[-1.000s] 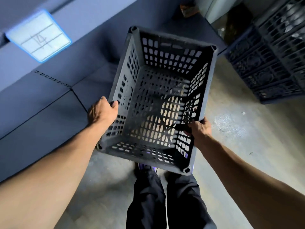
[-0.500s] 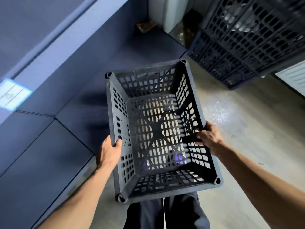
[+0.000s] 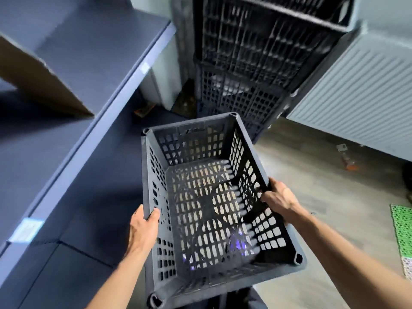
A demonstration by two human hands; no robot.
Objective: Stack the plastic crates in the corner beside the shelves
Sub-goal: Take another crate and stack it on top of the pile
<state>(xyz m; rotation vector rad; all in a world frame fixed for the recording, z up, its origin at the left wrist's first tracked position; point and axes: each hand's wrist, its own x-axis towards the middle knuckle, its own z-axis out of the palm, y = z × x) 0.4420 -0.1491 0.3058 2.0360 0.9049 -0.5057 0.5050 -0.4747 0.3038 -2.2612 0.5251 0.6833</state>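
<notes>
- Head view: a person holds an empty dark grey plastic crate [image 3: 209, 208] in the air in front of the body, its open top facing up and its slotted floor showing the pale floor [image 3: 334, 186] beneath.
- The left hand [image 3: 142, 228] grips the crate's left rim near the middle, thumb hooked over the edge to the inside, fingers hidden behind the outer wall.
- The right hand [image 3: 277, 198] is closed on the right rim, fingers curled over the top edge into the crate.
- Beyond the crate's far end, a tall stack of dark crates [image 3: 252, 63] stands in the corner, blurred; the held crate is near it but apart from it.
- To the left run blue shelves [image 3: 95, 70], with a brown cardboard box [image 3: 38, 85] on the upper one and a pale label [image 3: 26, 228] on the shelf's front edge.
- To the right of the stack is a ribbed white panel [image 3: 356, 92] against the wall.
- A green perforated mat [image 3: 402, 230] lies on the floor at the right edge.
- A small orange object [image 3: 351, 166] lies on the floor in front of the panel; too blurred to identify.
</notes>
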